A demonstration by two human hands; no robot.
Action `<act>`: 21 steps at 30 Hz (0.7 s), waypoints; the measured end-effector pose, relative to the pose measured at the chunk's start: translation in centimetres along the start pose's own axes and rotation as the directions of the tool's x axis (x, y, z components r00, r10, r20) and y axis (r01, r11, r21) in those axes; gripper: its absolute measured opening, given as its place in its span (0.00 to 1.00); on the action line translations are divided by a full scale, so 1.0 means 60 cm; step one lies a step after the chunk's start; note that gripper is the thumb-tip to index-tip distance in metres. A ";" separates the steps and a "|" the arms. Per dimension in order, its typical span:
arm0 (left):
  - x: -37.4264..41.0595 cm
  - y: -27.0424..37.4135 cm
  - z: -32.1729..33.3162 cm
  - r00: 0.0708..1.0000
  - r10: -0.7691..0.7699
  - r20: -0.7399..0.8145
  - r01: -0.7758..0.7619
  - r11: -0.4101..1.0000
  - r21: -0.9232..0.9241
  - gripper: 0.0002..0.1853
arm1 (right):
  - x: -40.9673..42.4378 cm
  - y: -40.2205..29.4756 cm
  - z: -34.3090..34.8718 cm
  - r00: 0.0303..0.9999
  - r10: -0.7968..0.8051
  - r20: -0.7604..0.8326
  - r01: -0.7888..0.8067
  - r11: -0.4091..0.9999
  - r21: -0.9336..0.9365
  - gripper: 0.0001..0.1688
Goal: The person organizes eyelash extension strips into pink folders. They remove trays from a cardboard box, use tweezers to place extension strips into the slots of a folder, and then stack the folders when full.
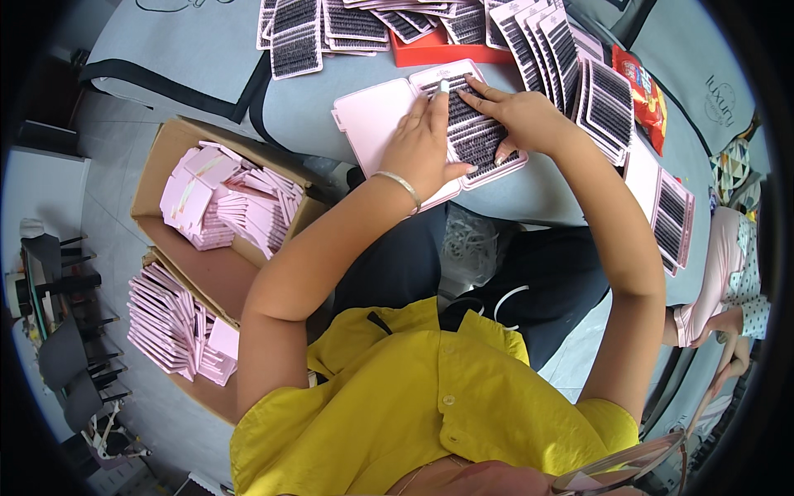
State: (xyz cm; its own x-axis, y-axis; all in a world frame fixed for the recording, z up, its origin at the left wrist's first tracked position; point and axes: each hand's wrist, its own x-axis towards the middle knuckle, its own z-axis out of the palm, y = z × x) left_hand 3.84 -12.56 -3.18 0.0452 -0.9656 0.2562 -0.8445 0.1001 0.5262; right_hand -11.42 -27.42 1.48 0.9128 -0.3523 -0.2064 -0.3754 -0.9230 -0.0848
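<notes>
An open pink eyelash case (371, 121) lies on the grey padded surface before me, its plain lid half to the left. In its right half sits a card of black lash clusters (477, 146) in rows. My left hand (412, 146) lies over the case's middle, fingertips near the card's top and thumb at its lower edge. On the card's right side rests my right hand (527, 118), with fingers spread over the upper rows and thumb by the lower right edge. Both hands press flat rather than grasp.
More lash cards (296, 40) lie along the back, some over a red box (446, 54). At right are stacked cards (605, 108), a red snack bag (645, 99) and another open case (673, 214). Cardboard boxes (208, 263) at left hold pink cases (205, 186). Another person (713, 279) is at far right.
</notes>
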 end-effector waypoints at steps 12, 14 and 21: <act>-0.023 0.011 -0.043 0.997 0.000 -0.074 -0.003 0.999 -0.045 0.50 | -0.045 0.000 -0.011 0.955 0.016 -0.297 0.033 0.986 0.160 0.58; -0.048 0.002 -0.053 0.983 -0.031 -0.180 0.041 0.998 0.050 0.48 | -0.065 -0.003 0.016 0.879 0.227 -0.420 -0.128 0.959 0.252 0.37; -0.116 -0.029 -0.025 0.887 -0.251 -0.387 0.104 0.926 -0.364 0.42 | -0.082 -0.029 0.078 0.779 0.469 -0.415 -0.323 0.869 0.375 0.10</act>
State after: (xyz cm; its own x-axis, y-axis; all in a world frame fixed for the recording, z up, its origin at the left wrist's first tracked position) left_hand 5.78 -5.64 -4.67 0.4588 -0.7891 0.4084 -0.5828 0.0798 0.8087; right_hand -16.00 -23.38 -1.91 0.6021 -0.7719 0.2042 -0.6812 -0.6300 -0.3731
